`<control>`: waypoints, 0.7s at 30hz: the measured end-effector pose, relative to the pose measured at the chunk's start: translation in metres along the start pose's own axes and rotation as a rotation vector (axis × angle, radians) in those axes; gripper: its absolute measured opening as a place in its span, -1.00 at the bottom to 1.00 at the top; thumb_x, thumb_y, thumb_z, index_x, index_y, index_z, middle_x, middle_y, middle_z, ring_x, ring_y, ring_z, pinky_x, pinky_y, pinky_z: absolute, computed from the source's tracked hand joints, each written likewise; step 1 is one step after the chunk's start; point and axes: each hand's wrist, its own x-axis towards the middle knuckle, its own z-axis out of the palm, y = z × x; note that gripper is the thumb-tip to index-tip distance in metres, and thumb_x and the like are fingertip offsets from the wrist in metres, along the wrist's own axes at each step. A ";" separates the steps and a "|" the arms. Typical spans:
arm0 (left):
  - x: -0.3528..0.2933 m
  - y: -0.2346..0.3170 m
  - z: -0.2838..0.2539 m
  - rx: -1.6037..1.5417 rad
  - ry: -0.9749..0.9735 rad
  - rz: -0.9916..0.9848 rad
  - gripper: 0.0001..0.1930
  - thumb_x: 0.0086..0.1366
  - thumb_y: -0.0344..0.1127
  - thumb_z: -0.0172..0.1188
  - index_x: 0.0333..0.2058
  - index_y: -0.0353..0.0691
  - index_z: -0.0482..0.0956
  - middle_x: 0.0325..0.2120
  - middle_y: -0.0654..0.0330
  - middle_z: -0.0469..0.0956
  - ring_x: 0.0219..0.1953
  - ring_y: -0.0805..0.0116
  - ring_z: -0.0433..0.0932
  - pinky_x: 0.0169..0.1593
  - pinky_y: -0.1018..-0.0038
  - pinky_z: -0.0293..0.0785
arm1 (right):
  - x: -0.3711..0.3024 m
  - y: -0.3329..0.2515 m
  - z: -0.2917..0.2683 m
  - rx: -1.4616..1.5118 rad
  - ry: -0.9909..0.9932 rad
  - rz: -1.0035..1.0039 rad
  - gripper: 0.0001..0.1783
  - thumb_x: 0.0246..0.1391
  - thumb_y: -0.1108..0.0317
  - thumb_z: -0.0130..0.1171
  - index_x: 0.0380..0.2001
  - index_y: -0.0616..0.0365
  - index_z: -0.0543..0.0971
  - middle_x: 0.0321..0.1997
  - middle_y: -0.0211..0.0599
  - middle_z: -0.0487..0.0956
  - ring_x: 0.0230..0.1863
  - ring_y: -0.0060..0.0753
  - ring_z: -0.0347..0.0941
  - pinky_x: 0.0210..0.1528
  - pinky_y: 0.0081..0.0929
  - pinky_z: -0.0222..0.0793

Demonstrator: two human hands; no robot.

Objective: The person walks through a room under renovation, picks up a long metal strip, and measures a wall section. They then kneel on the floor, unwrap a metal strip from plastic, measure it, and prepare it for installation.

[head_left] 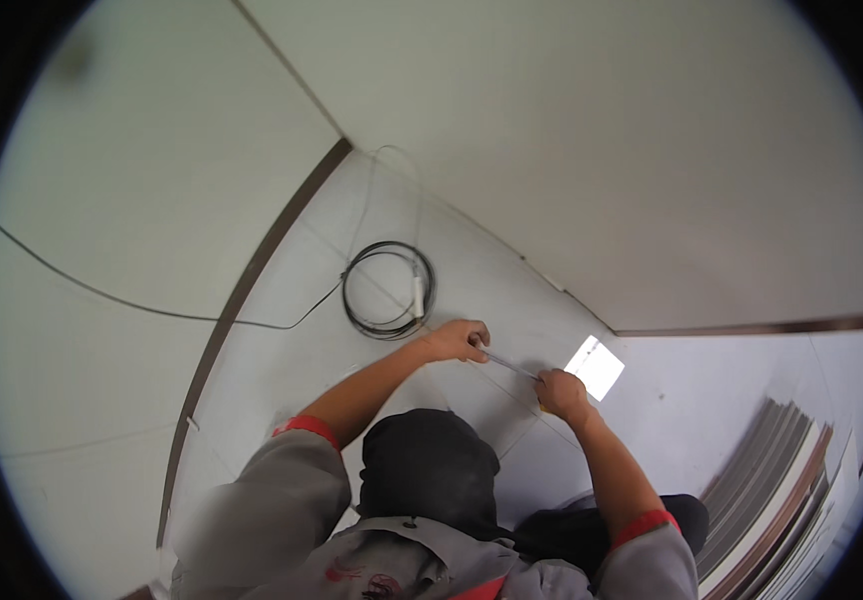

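Observation:
A thin, straight grey rod-like piece (pixel 509 366) spans the gap between my two hands; whether it is a tool shaft or a cable I cannot tell. My left hand (pixel 457 341) is closed around its left end, thumb and fingers pinched together. At the other end, my right hand (pixel 562 393) grips it with curled fingers, and a small yellowish bit shows beneath that hand. Just beyond my left hand lies a coil of black cable (pixel 350 310) on the light tiled floor. A slim white cylindrical piece (pixel 419 297) is at the coil's right side.
A bright white rectangle (pixel 602 372) is on the floor beyond my right hand. Pale walls with brown skirting (pixel 242 290) meet in a corner ahead. From the coil, a black cable (pixel 132 304) runs left. Several long grey, white and brown strips (pixel 767 490) lie at the right.

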 end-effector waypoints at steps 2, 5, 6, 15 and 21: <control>-0.015 -0.030 0.005 0.353 0.101 0.103 -0.61 0.07 -0.24 0.42 -0.15 -0.23 0.56 -0.27 0.11 0.52 -0.26 0.22 0.57 -0.20 0.37 0.52 | 0.001 -0.008 0.018 -0.094 -0.024 0.011 -0.69 0.18 0.16 0.00 -0.24 0.10 0.63 -0.18 -0.08 0.65 -0.10 0.02 0.56 -0.05 -0.14 0.48; -0.045 -0.078 0.014 0.736 0.175 0.091 -0.59 -0.01 -0.24 0.39 -0.13 -0.12 0.58 -0.11 0.11 0.46 0.02 0.07 0.44 -0.01 0.24 0.47 | -0.001 -0.014 0.041 -0.142 0.027 -0.026 -0.76 0.18 0.23 0.03 -0.29 0.10 0.61 -0.20 -0.11 0.63 -0.13 0.05 0.56 -0.06 -0.16 0.50; -0.057 -0.086 0.019 0.848 0.227 0.148 -0.59 -0.02 -0.24 0.39 -0.15 -0.12 0.57 -0.12 0.12 0.45 0.02 0.09 0.43 -0.01 0.22 0.47 | -0.002 -0.018 0.039 -0.188 0.020 -0.037 -0.77 0.18 0.24 0.02 -0.29 0.10 0.61 -0.20 -0.12 0.63 -0.13 0.05 0.56 -0.06 -0.19 0.51; -0.094 -0.100 0.004 1.243 -0.051 0.363 -0.91 0.06 -0.25 0.23 -0.42 0.01 0.62 -0.31 0.29 0.50 -0.06 0.28 0.42 0.03 0.24 0.28 | 0.029 -0.006 0.057 -0.434 -0.163 -0.075 -0.75 0.21 0.29 0.00 -0.27 0.09 0.66 -0.14 -0.16 0.67 -0.09 -0.12 0.62 -0.09 -0.26 0.56; -0.094 -0.106 0.010 1.406 -0.037 0.494 -0.93 0.06 -0.26 0.18 -0.56 0.06 0.60 -0.46 0.36 0.49 -0.17 0.34 0.45 0.03 0.26 0.26 | 0.033 0.000 0.061 -0.390 -0.086 -0.059 -0.75 0.18 0.32 0.01 -0.28 0.11 0.67 -0.18 -0.15 0.68 -0.12 -0.10 0.63 -0.15 -0.24 0.57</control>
